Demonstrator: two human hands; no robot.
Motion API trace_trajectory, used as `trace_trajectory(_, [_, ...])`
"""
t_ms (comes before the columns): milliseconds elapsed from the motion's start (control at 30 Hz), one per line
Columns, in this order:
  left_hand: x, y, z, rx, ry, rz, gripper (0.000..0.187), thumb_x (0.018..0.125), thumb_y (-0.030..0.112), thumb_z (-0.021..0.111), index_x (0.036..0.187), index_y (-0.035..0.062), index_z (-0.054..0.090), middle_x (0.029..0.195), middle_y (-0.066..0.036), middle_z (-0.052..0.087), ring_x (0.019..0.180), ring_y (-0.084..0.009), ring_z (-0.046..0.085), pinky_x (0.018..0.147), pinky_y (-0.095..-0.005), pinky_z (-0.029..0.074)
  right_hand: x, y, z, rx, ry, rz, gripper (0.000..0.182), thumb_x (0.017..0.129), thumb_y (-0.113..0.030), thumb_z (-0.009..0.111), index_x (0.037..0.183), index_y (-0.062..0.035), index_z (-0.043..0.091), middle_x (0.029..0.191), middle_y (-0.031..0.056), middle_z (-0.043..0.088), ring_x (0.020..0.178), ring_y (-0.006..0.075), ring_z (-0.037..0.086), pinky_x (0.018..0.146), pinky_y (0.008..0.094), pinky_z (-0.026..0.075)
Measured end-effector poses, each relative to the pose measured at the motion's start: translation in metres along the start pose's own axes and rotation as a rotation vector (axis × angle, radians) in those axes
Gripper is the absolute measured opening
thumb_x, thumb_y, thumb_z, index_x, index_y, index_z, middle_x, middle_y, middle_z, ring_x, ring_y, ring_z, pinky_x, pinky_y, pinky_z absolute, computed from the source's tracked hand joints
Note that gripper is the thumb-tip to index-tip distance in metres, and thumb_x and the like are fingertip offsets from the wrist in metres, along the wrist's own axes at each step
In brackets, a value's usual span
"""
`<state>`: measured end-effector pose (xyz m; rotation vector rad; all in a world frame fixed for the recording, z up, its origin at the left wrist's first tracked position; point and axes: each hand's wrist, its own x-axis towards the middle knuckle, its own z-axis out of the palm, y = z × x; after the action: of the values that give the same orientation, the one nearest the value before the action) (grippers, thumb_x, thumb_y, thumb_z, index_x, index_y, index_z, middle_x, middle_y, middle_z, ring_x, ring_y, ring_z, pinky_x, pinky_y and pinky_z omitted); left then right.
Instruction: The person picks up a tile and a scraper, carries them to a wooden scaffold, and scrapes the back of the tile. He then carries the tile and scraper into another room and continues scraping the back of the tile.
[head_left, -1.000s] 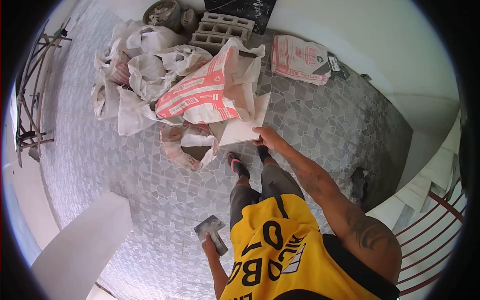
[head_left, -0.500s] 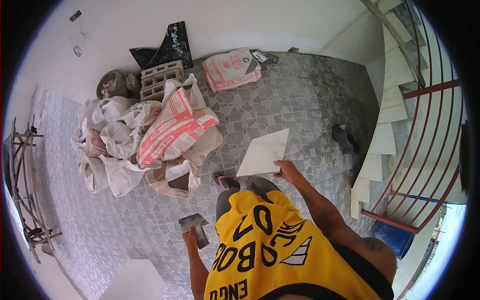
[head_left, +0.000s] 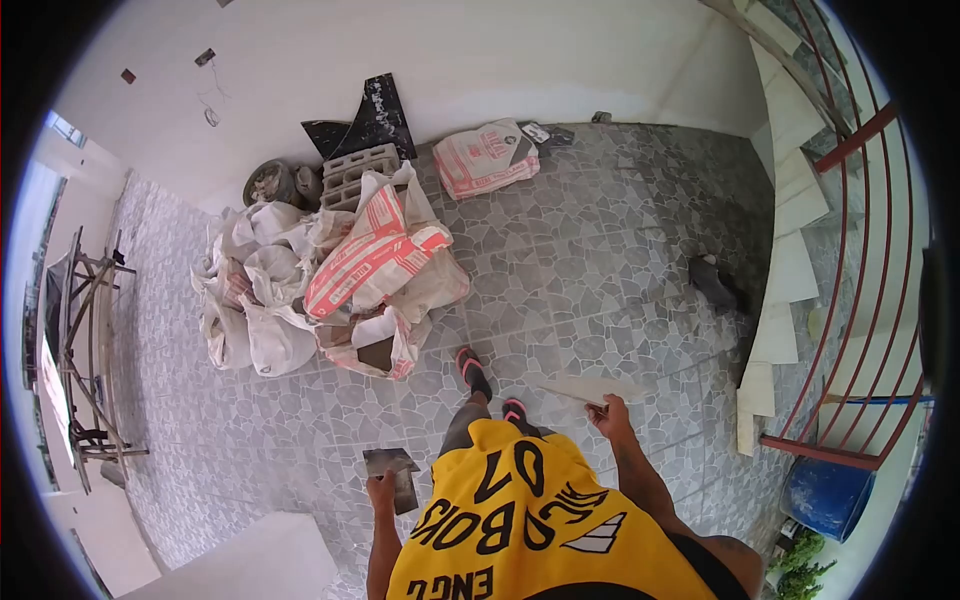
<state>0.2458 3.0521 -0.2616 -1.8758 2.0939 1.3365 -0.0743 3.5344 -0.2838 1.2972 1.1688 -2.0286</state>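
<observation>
While the right hand (head_left: 613,418) pinches the near edge of the thin, pale, flat panel (head_left: 590,387) between thumb and fingers, the panel lies just beyond that grip, seen nearly edge-on, its visible long axis running crosswise and reaching farther to the grip's left. The right hand is in contact; the left hand (head_left: 381,488), well apart to its left, is closed on a dark grey, flat, angular plate (head_left: 405,492). Forward-left of the right grip, an open, red-and-white sack (head_left: 403,341) sits on the grey, stone-patterned floor (head_left: 560,300).
</observation>
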Motion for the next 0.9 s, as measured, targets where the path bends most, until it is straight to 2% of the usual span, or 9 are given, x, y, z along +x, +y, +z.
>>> trace_trajectory(267, [-0.103,-0.083,-0.056,-0.027,0.037,-0.212,0.03,0.074,0.02,0.066,0.086,-0.0072,0.067,0.077,-0.014,0.068,0.071,-0.0231,0.065,0.065,-0.0386,0.049,-0.03,0.064,-0.131,0.085,0.158,0.131,0.019,0.082,-0.019,0.046,0.087,-0.0007,0.047,0.078,0.0172,0.06,0.067,0.0295,0.06,0.055,0.0325,0.051])
trace_trajectory(333, [-0.095,-0.108,-0.07,0.012,0.051,-0.222,0.03,0.073,0.02,0.066,0.085,-0.0074,0.067,0.076,-0.016,0.069,0.07,-0.0258,0.066,0.065,-0.0394,0.049,-0.031,0.085,-0.144,0.056,0.374,0.154,0.025,0.086,-0.027,0.044,0.081,-0.0028,0.048,0.07,0.0118,0.055,0.07,0.0251,0.058,0.057,0.0306,0.051])
trace_trajectory(433, [-0.076,-0.142,-0.085,-0.004,0.166,-0.208,0.03,0.072,0.021,0.066,0.082,-0.0076,0.067,0.073,-0.019,0.068,0.069,-0.0307,0.067,0.065,-0.0417,0.05,-0.048,0.121,-0.179,-0.335,-0.127,-0.088,0.027,0.086,-0.029,0.045,0.076,-0.0046,0.043,0.068,0.0095,0.05,0.065,0.0209,0.053,0.06,0.0297,0.052])
trace_trajectory(533, [-0.053,-0.182,-0.106,-0.129,0.311,-0.136,0.031,0.072,0.023,0.066,0.076,-0.0076,0.067,0.072,-0.022,0.068,0.066,-0.0341,0.066,0.063,-0.0448,0.049,-0.114,0.134,-0.1,-0.039,0.201,0.118,0.024,0.085,-0.026,0.049,0.075,-0.0053,0.042,0.067,0.0086,0.047,0.062,0.0187,0.048,0.064,0.0284,0.052])
trace_trajectory(600, [-0.029,-0.2,-0.124,-0.153,0.402,-0.093,0.032,0.074,0.024,0.065,0.074,-0.0079,0.066,0.071,-0.022,0.067,0.065,-0.0346,0.066,0.063,-0.0457,0.049,-0.116,0.162,-0.054,-0.259,0.112,-0.101,0.02,0.083,-0.023,0.05,0.075,-0.0054,0.043,0.07,0.0099,0.05,0.064,0.0208,0.052,0.062,0.0299,0.052])
trace_trajectory(700, [-0.007,-0.24,-0.169,-0.187,0.241,-0.221,0.033,0.073,0.024,0.066,0.08,-0.0082,0.067,0.075,-0.022,0.068,0.073,-0.0343,0.068,0.067,-0.0441,0.05,-0.095,0.193,-0.024,-0.468,-0.054,-0.258,0.018,0.082,-0.021,0.05,0.08,-0.0036,0.045,0.077,0.0138,0.055,0.069,0.0246,0.057,0.06,0.0319,0.052])
trace_trajectory(733, [-0.004,-0.247,-0.188,-0.169,0.192,-0.267,0.034,0.073,0.024,0.065,0.083,-0.0083,0.067,0.079,-0.023,0.068,0.078,-0.0346,0.068,0.07,-0.0432,0.05,-0.069,0.204,-0.015,-0.452,-0.146,-0.196,0.02,0.084,-0.021,0.05,0.085,-0.0017,0.046,0.08,0.0164,0.058,0.071,0.0264,0.059,0.06,0.0326,0.052])
trace_trajectory(800, [0.009,-0.269,-0.213,-0.246,0.296,-0.24,0.034,0.073,0.024,0.065,0.081,-0.0085,0.066,0.078,-0.024,0.068,0.078,-0.0346,0.068,0.07,-0.0434,0.05,-0.055,0.233,0.063,-0.4,-0.219,-0.056,0.024,0.085,-0.021,0.05,0.096,0.0005,0.047,0.086,0.0189,0.06,0.076,0.0282,0.06,0.061,0.033,0.051])
trace_trajectory(900, [0.042,-0.299,-0.26,-0.244,0.374,-0.246,0.034,0.074,0.024,0.064,0.081,-0.0086,0.066,0.078,-0.024,0.068,0.078,-0.0346,0.068,0.068,-0.0437,0.05,-0.095,0.278,0.197,-0.386,-0.125,0.122,0.032,0.084,-0.02,0.051,0.107,0.0013,0.05,0.093,0.0182,0.061,0.081,0.0291,0.061,0.06,0.0326,0.051])
